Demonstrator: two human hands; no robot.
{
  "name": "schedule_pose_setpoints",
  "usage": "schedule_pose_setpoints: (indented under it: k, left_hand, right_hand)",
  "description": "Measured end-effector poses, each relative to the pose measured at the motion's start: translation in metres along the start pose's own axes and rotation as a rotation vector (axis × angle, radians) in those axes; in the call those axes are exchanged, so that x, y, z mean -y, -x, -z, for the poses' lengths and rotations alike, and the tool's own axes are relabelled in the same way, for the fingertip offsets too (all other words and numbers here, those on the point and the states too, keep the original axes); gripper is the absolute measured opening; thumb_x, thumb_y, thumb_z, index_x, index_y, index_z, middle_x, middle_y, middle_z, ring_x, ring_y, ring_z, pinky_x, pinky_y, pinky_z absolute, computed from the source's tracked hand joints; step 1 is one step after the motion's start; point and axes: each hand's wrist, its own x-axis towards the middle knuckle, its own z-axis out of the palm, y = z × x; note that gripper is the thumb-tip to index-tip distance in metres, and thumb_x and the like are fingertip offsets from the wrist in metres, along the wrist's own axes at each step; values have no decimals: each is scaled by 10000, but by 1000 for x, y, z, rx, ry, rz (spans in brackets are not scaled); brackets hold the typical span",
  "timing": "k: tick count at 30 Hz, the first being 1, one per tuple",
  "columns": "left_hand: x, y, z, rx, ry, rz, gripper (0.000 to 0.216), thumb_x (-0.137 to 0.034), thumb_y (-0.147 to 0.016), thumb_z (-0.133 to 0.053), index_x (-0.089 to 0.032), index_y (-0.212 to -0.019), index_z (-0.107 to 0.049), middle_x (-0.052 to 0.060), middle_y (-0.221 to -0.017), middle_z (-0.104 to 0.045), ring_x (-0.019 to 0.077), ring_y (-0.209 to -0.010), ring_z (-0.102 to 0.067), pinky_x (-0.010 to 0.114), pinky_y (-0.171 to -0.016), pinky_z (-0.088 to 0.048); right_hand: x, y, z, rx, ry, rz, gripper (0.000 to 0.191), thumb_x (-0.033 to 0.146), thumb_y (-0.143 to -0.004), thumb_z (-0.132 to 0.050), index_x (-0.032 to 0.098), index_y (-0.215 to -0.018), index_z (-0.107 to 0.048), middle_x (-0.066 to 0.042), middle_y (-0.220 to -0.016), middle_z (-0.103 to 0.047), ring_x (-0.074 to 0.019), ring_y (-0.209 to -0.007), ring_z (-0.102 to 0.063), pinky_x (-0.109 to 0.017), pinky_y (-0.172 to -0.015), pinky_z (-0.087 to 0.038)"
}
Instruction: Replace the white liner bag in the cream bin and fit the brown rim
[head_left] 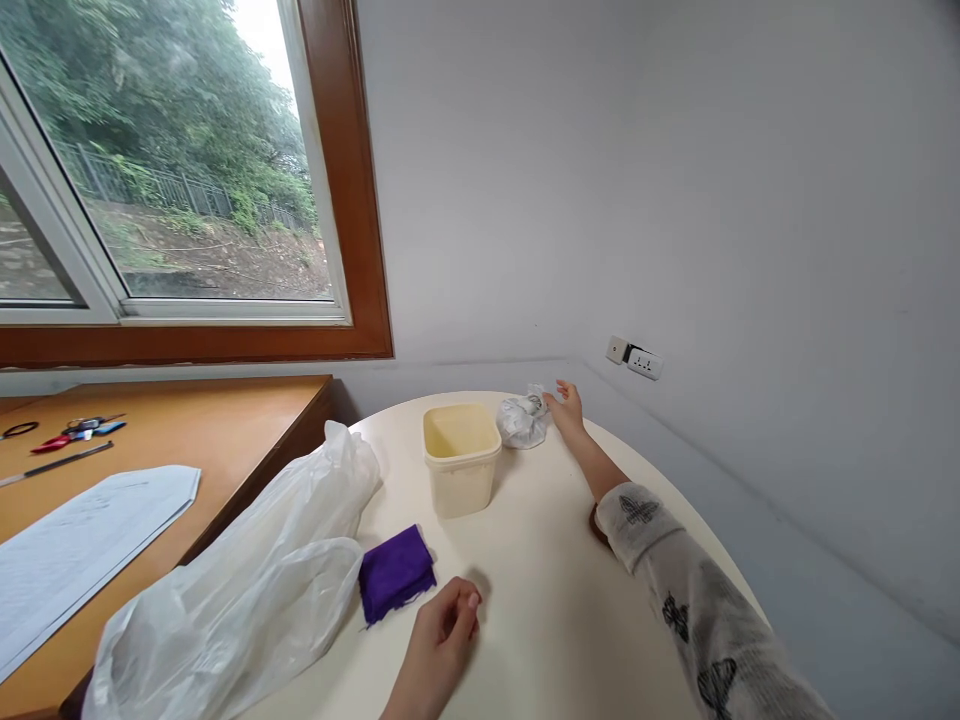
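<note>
My right hand (pixel 568 408) reaches to the far side of the round table, its fingers apart beside a small tied white plastic bag (pixel 521 424). At least one fingertip is at the bag's knotted top; whether it touches is hard to tell. Near the front, my left hand (pixel 444 635) is loosely closed, thumb against the curled fingers, and nothing shows in it. A folded purple cloth (pixel 397 572) with frayed edges lies just left of that hand. Between the hands, a cream plastic tub (pixel 462 460) stands upright with its top uncovered.
A large crumpled translucent plastic bag (pixel 255 585) spreads along the left side of the cream table (pixel 555 570). On the adjoining wooden desk (pixel 225 430) lie papers (pixel 97 540), scissors (pixel 56 440) and a pen-like stick (pixel 67 462). A wall with a socket (pixel 645 363) stands behind.
</note>
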Motion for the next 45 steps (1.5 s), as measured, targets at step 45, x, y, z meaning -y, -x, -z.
schedule_pose_setpoints:
  k: [45]
  left_hand:
    - [-29, -6, 46, -544, -76, -234, 461, -392, -791, -554, -242, -1199, -400, 65, -1028, -522, 189, -908, -575, 359, -812, -454]
  right_hand:
    - [12, 282, 77, 754, -408, -264, 148, 313, -783, -554, 187, -812, -624, -14, -766, -616, -161, -720, -556, -279, -661, -447]
